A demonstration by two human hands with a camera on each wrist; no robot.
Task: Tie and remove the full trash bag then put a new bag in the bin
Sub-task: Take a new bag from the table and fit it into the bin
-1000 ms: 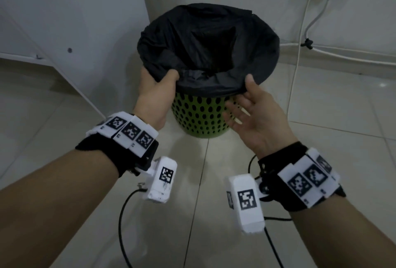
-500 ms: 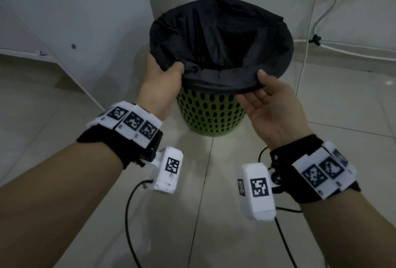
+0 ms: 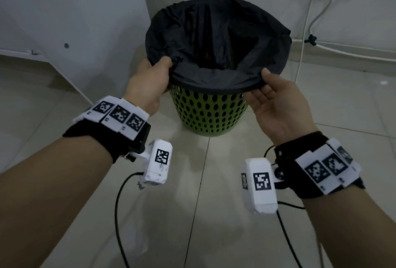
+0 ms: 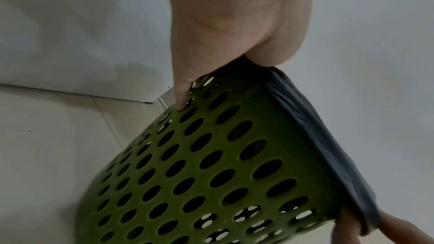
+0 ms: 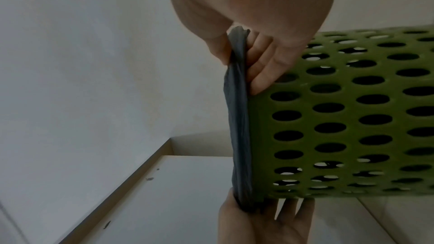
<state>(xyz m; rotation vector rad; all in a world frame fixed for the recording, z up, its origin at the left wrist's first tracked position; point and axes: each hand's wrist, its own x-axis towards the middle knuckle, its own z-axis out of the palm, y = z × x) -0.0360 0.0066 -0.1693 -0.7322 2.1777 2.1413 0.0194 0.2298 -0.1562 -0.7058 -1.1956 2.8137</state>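
Note:
A green perforated bin (image 3: 210, 115) stands on the tiled floor, lined with a black trash bag (image 3: 214, 31) whose edge is folded over the rim. My left hand (image 3: 150, 81) grips the folded edge at the front left, thumb on top and fingers underneath against the bin wall (image 4: 211, 173). My right hand (image 3: 276, 100) holds the front right of the rim. In the right wrist view its thumb and fingers pinch the bag edge (image 5: 238, 118). The inside of the bag is dark and its contents are hidden.
A white cabinet panel (image 3: 75, 21) stands close to the bin's left. White cables (image 3: 308, 21) run down and along the wall at the right. Black leads (image 3: 117, 214) from my wrist cameras hang over the floor tiles in front.
My right hand has gone from an open palm beside the rim to pinching the bag edge. The left hand has kept its grip, and the bin now sits lower in view.

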